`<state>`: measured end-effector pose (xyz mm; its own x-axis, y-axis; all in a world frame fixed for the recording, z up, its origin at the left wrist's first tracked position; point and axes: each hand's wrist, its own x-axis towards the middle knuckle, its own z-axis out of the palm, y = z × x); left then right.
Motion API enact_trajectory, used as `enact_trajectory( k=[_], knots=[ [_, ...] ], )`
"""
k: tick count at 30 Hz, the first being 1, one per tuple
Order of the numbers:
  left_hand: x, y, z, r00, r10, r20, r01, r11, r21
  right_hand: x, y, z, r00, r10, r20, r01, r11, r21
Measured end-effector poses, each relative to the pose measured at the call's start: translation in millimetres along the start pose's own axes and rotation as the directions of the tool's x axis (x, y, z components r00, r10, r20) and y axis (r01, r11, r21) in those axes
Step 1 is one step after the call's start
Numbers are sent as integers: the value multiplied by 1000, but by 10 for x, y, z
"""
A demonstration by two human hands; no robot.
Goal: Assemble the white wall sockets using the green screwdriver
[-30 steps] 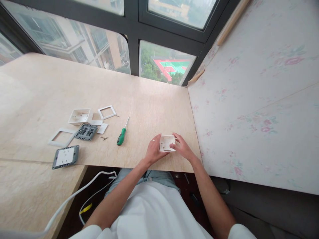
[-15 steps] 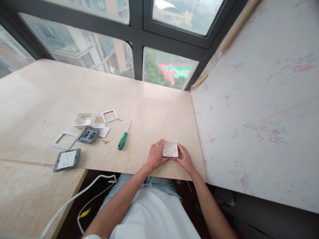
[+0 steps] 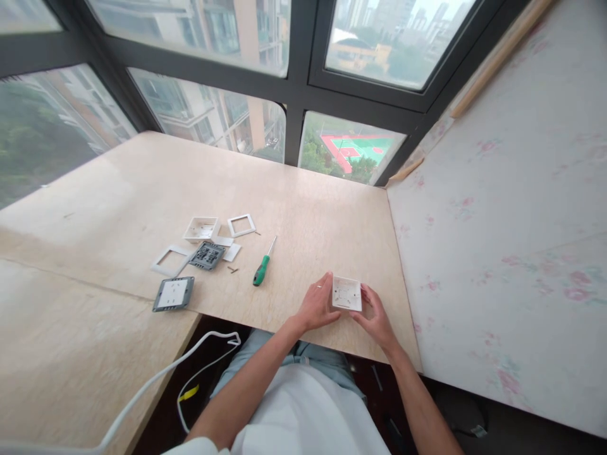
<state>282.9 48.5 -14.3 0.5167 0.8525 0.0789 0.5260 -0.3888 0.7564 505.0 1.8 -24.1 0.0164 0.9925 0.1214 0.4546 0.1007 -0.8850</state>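
A small white square plastic box point(image 3: 346, 293), open side up, rests near the front edge of the beige table point(image 3: 294, 208). My left hand point(image 3: 317, 306), with a ring on one finger, grips its left side. My right hand point(image 3: 377, 316) holds its right side with curled fingers. Left of my hands lies a green-handled screwdriver point(image 3: 262, 268).
Further left lie a second white box point(image 3: 201, 229), two white frames point(image 3: 241, 225) point(image 3: 169, 260), a grey switch module point(image 3: 207, 255), a grey-rimmed socket plate point(image 3: 173, 293) and loose screws point(image 3: 232, 269). A white cable point(image 3: 156, 373) hangs below the table. A floral-papered surface point(image 3: 497, 253) stands on the right.
The camera has tilted up and turned left, so everything sits further right in view. Both hands still hold the white box, which now rests lower on the table.
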Motion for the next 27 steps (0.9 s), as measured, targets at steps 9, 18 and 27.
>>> enact_trajectory(
  k=[9,18,27],
  knots=[
    [-525,-164,-261,997,0,-76,-7,995,-96,-220,26,84,979,156,-133,-144,985,94],
    [-560,-119,-244,985,4,-171,-25,992,-120,-492,-321,457,938,6,-348,-59,988,-143],
    [-537,-155,-243,982,38,-185,-71,982,-174,-544,-518,917,995,-35,-95,14,976,-215]
  ],
)
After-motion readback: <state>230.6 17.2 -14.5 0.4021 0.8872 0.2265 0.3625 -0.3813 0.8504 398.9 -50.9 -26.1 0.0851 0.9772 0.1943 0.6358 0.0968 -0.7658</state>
